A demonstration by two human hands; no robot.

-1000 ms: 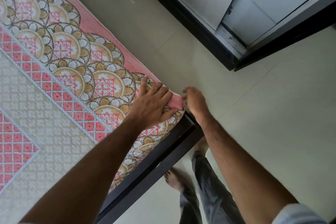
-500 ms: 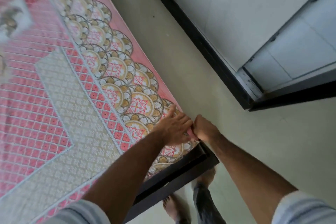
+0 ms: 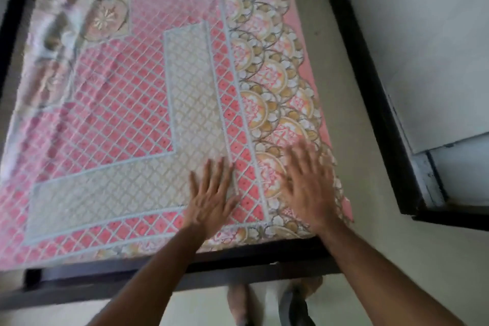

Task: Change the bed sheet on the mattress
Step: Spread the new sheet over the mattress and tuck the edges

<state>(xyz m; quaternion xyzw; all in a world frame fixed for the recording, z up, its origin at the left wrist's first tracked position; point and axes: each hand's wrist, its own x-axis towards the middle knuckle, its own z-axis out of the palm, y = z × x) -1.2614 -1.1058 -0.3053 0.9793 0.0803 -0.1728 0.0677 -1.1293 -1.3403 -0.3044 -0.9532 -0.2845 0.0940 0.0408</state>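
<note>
A pink bed sheet (image 3: 148, 103) with a white lattice print and a scalloped gold and cream border covers the mattress across most of the head view. My left hand (image 3: 211, 200) lies flat on it near the foot edge, fingers spread. My right hand (image 3: 309, 185) is also open and palm down on the border near the sheet's near right corner, blurred by motion. Neither hand holds any cloth. The far end of the sheet is blurred, and its pattern there shows cream squares with flower shapes.
A dark bed frame (image 3: 201, 270) runs along the foot edge below my wrists. My feet (image 3: 239, 302) stand on the pale tiled floor (image 3: 370, 259). A dark skirting (image 3: 370, 74) and a pale door (image 3: 460, 172) lie along the right side, past a strip of floor.
Both hands left the sheet's corner, where they were pinching the edge, and now lie open on top of the sheet. The view swung to face along the bed.
</note>
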